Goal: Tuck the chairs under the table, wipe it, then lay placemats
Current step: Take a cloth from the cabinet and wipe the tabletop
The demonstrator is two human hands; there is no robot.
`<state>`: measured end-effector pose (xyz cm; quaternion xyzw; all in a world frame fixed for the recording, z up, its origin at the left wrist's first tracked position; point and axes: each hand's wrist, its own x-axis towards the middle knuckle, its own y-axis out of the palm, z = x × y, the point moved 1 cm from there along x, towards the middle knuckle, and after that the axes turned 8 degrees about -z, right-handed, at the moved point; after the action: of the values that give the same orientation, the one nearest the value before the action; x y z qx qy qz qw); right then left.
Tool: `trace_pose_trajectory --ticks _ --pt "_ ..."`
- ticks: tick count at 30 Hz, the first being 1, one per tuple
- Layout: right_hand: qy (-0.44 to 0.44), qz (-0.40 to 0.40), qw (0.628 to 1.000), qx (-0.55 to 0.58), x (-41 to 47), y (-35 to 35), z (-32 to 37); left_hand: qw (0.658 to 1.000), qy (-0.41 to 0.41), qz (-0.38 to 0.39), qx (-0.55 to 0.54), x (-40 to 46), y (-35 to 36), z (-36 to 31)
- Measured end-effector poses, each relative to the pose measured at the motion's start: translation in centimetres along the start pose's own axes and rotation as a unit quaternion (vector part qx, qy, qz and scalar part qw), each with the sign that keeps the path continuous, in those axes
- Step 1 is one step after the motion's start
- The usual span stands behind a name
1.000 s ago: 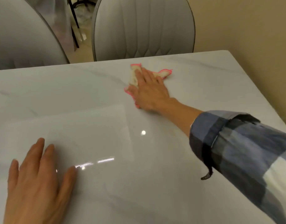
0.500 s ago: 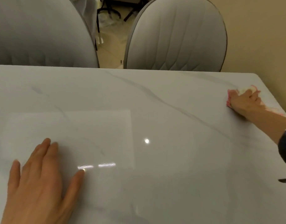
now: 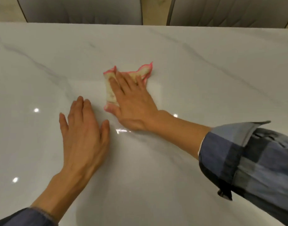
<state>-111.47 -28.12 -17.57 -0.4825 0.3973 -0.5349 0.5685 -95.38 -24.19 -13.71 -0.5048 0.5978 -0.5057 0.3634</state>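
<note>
A glossy white marble table (image 3: 205, 66) fills the view. My right hand (image 3: 133, 101) lies flat with straight fingers on a crumpled cream cloth with a pink hem (image 3: 142, 72), pressing it to the tabletop near the middle. Part of the cloth is hidden under the palm. My left hand (image 3: 83, 136) rests flat on the bare table just left of the right hand, fingers spread, holding nothing. Two grey padded chairs, one at the left (image 3: 81, 8) and one at the right (image 3: 229, 10), stand against the far edge of the table.
A strip of light wooden floor (image 3: 154, 10) shows between the two chair backs. Ceiling lights reflect as bright spots on the tabletop.
My right hand has swept the cloth from the table's right edge back to the middle, close to my left hand. The view has tipped down, so the chairs show only at the top.
</note>
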Motion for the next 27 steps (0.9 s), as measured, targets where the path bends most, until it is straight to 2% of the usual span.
trace_pose_trajectory --ticks 4,8,12,16,22,27 --pt "-0.069 0.004 0.997 0.039 -8.3 0.4 4.2 1.000 -0.013 0.009 0.010 -2.7 -1.0 0.3" --pt "-0.051 0.008 0.999 0.013 -12.2 -0.1 2.2 1.000 -0.019 0.011 -0.004 -5.5 -1.3 -0.5" --pt "0.094 -0.005 0.995 -0.023 -16.4 -2.0 -4.4 1.000 -0.025 0.016 -0.002 -7.1 -1.7 -1.0" --pt "0.265 -0.010 0.963 -0.050 -20.9 -4.9 -11.5 0.998 -0.049 0.029 -0.004 -7.5 -2.1 -0.5" --pt "0.355 -0.049 0.933 -0.033 -13.1 -3.8 -12.3 0.998 -0.047 0.034 0.009 -6.2 -2.2 1.7" --pt "0.317 -0.052 0.947 -0.029 -2.5 -2.3 -10.1 0.998 -0.057 0.029 0.011 -3.8 -1.7 3.5"
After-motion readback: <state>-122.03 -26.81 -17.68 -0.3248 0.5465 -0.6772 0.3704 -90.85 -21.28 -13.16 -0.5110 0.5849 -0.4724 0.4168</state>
